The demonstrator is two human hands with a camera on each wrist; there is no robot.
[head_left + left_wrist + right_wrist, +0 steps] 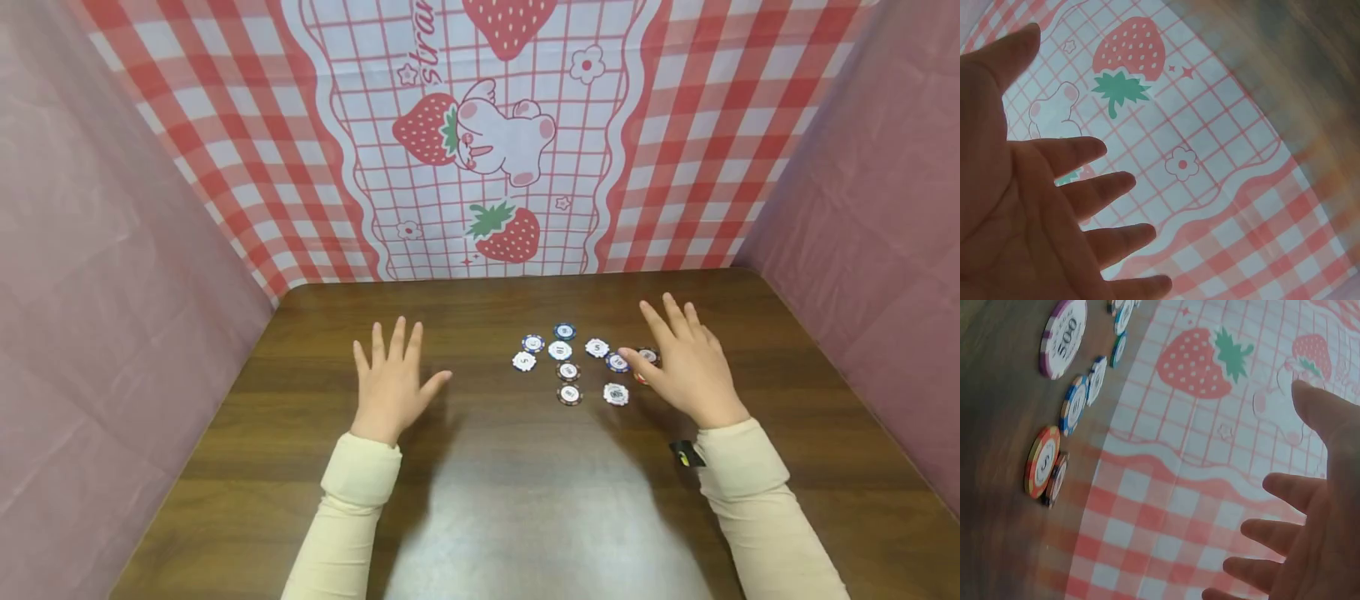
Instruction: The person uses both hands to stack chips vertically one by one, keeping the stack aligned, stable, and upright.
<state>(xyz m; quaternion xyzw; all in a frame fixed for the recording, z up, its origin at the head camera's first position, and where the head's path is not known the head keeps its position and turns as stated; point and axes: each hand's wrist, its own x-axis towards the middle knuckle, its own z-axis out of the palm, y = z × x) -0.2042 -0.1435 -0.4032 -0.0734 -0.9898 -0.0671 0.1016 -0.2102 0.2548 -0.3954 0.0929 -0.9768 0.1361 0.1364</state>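
Several poker chips lie flat on the brown wooden table, loosely grouped right of centre. Among them are a white chip marked 5, a black chip and a white and purple chip, which reads 500 in the right wrist view. A red and yellow chip overlaps a dark chip. My left hand, fingers spread and straight, hovers left of the chips and holds nothing. My right hand is spread too, above the rightmost chips, partly hiding the red one.
A red-and-white checked cloth with strawberries hangs behind the table's far edge. Pink cloth walls stand on both sides. A small black object with a yellow-green mark shows beside the right cuff.
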